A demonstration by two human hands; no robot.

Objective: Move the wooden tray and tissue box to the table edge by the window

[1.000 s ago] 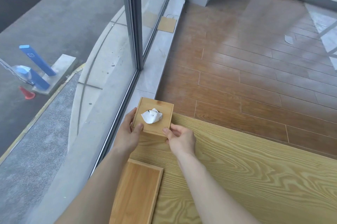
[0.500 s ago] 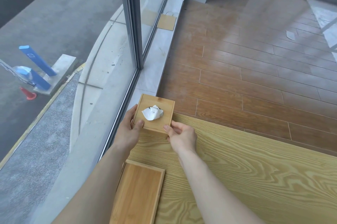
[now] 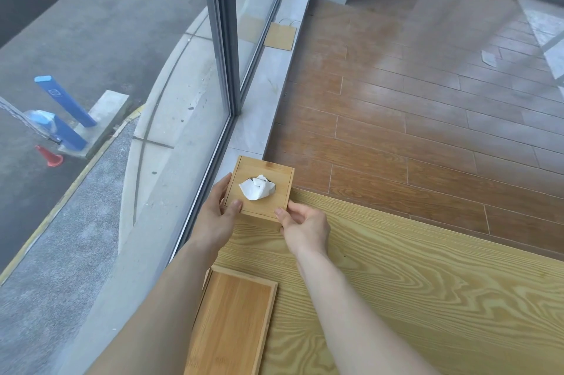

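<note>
A square wooden tissue box (image 3: 268, 171) with a white tissue (image 3: 257, 187) poking from its top sits at the far left corner of the light wooden table (image 3: 412, 283), right beside the window. My left hand (image 3: 218, 216) grips its left side, thumb on the top near corner. My right hand (image 3: 305, 226) holds its near right corner. The flat wooden tray (image 3: 235, 322) lies on the table closer to me, along the window-side edge, partly under my left forearm.
The window glass and its grey frame (image 3: 224, 38) run along the table's left edge, with a pale sill (image 3: 268, 93) below. Beyond the table's far edge is brown plank floor (image 3: 427, 99). A paper bag (image 3: 280, 35) leans on the sill farther off.
The tissue box and both hands sit slightly farther toward the table's far corner than a second ago; the grip is the same. The tray has not moved.
</note>
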